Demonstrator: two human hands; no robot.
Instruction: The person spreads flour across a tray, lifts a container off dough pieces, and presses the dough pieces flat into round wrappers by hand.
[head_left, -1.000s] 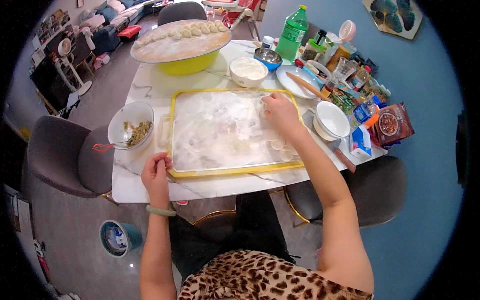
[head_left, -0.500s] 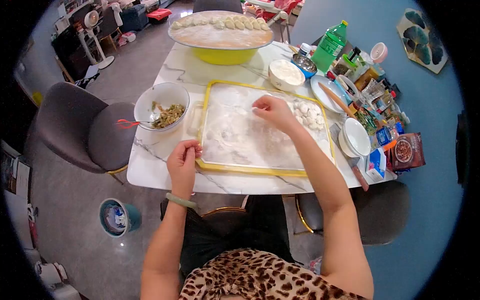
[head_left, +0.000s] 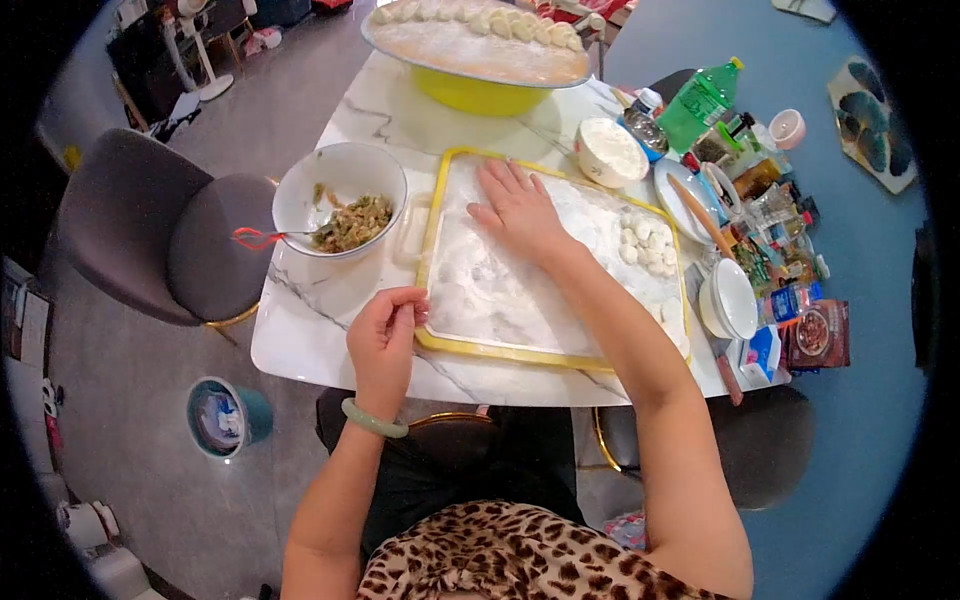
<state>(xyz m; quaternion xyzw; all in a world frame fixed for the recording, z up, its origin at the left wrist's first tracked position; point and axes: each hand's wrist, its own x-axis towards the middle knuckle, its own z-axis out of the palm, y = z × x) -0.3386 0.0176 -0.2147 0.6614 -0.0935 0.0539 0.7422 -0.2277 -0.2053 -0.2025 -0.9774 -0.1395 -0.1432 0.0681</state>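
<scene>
My right hand (head_left: 520,212) lies flat with fingers spread on the floured upper left part of a yellow-rimmed cutting board (head_left: 500,355). Whatever is under that palm is hidden. My left hand (head_left: 388,325) is closed, thumb against curled fingers, its fingertips at the board's left rim; I cannot make out what they hold, if anything. Small floured dough pieces (head_left: 648,245) sit in a group on the board's right side. Left of the board stands a white bowl (head_left: 300,185) of chopped filling (head_left: 355,222), with a red-handled utensil (head_left: 258,238) resting in it.
A large round tray (head_left: 480,60) with a row of dumplings rests on a yellow basin (head_left: 480,95) at the back. To the right are a bowl of flour (head_left: 612,150), a rolling pin (head_left: 700,212), a white bowl (head_left: 730,300), a green bottle (head_left: 702,105) and several jars.
My right hand has gone from pinched fingers above the board to a flat, spread palm on it, farther back. My left hand stays closed at the left rim. The camera view has shifted.
</scene>
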